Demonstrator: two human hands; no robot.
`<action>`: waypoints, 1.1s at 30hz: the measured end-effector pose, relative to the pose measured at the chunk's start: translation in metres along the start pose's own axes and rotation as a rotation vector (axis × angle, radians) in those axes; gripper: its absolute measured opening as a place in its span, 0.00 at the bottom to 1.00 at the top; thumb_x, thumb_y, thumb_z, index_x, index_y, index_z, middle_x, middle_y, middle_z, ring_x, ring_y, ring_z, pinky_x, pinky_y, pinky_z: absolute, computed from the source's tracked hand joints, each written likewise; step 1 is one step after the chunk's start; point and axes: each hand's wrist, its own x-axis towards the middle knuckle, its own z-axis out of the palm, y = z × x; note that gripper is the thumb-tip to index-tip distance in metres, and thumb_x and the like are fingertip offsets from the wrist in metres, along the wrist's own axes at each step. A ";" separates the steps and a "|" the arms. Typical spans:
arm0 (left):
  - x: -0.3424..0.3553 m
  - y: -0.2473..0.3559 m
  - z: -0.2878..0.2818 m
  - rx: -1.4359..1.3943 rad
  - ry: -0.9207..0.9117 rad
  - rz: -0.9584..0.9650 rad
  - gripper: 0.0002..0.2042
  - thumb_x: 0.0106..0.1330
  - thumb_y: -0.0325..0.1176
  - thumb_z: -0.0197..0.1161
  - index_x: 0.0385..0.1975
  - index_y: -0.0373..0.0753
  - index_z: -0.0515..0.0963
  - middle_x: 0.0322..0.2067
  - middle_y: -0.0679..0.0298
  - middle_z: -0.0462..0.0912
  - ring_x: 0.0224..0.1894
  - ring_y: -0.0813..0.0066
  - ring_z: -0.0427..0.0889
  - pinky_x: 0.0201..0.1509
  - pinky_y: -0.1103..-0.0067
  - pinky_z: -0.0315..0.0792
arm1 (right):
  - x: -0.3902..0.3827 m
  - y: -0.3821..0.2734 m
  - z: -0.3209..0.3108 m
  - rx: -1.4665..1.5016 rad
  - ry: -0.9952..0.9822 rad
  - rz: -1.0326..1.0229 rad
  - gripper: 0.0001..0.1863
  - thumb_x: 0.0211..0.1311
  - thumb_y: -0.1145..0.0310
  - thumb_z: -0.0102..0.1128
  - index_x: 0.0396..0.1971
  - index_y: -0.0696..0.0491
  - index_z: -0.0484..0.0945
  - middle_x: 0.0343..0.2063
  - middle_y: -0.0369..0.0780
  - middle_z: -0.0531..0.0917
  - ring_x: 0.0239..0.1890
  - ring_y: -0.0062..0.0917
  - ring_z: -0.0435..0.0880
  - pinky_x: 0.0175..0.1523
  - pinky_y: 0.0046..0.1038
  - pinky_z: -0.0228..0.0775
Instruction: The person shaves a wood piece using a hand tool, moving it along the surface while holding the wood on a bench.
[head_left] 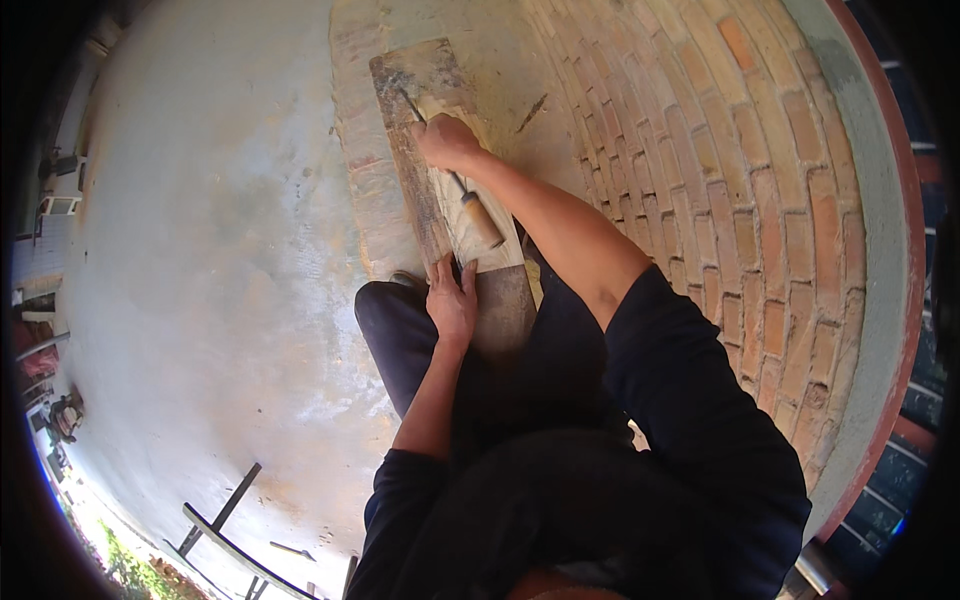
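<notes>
A long, worn wooden board (505,305) runs away from between my knees, with a pale sheet-like piece (497,258) lying along it. My right hand (447,143) is closed around the thin metal shaft of a rod-shaped tool with a thick brown wooden handle (482,221). The handle points back toward me, and the shaft's far end rests on or just over the board's dark far part. Nearer to me, my left hand (453,300) lies on the board by the handle, fingers spread. A small dark thing or gap shows between its thumb and fingers, too unclear to name.
A brick surface (710,180) curves along the right, bordered by a grey and red edge. Smooth concrete floor (210,250) spreads to the left. A metal-framed stand (235,545) is at the lower left, near a small tool-like object (292,550). Assorted items line the far left.
</notes>
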 end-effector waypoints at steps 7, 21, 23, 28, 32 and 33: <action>-0.016 0.003 -0.009 0.081 0.029 -0.102 0.18 0.72 0.46 0.61 0.50 0.37 0.76 0.47 0.49 0.80 0.46 0.43 0.82 0.45 0.56 0.77 | -0.121 -0.008 -0.038 0.983 -0.162 0.182 0.22 0.76 0.53 0.49 0.20 0.45 0.61 0.12 0.31 0.62 0.11 0.17 0.59 0.14 0.23 0.48; -0.035 0.006 0.004 0.101 -0.128 -0.286 0.24 0.70 0.57 0.56 0.33 0.40 0.84 0.40 0.52 0.86 0.44 0.48 0.85 0.47 0.57 0.76 | -0.389 0.122 -0.089 0.915 0.164 0.313 0.25 0.78 0.48 0.44 0.18 0.44 0.60 0.09 0.33 0.63 0.08 0.18 0.58 0.13 0.23 0.49; -0.033 0.009 0.004 0.054 -0.175 -0.235 0.24 0.70 0.59 0.57 0.37 0.42 0.86 0.39 0.53 0.87 0.44 0.49 0.85 0.48 0.58 0.76 | -0.398 0.120 -0.088 0.909 0.171 0.327 0.25 0.79 0.49 0.44 0.19 0.44 0.60 0.09 0.32 0.61 0.08 0.17 0.56 0.13 0.23 0.48; -0.040 0.016 0.012 0.053 -0.307 -0.087 0.20 0.68 0.58 0.60 0.41 0.48 0.88 0.39 0.58 0.88 0.45 0.51 0.85 0.53 0.60 0.73 | -0.403 0.120 -0.087 0.879 0.171 0.306 0.26 0.78 0.48 0.44 0.18 0.45 0.61 0.09 0.33 0.63 0.07 0.19 0.58 0.13 0.24 0.50; -0.044 -0.006 0.019 -0.013 -0.275 0.094 0.16 0.68 0.51 0.64 0.41 0.47 0.88 0.41 0.59 0.87 0.45 0.55 0.85 0.51 0.67 0.75 | -0.402 0.107 -0.077 0.898 0.140 0.302 0.26 0.79 0.48 0.44 0.19 0.44 0.60 0.09 0.32 0.61 0.07 0.17 0.57 0.13 0.22 0.49; -0.042 -0.008 0.019 -0.061 -0.276 0.162 0.15 0.68 0.49 0.65 0.41 0.45 0.88 0.41 0.59 0.87 0.44 0.57 0.85 0.49 0.70 0.76 | -0.404 0.105 -0.077 0.894 0.137 0.298 0.26 0.79 0.48 0.43 0.19 0.44 0.59 0.09 0.31 0.61 0.08 0.16 0.56 0.12 0.22 0.49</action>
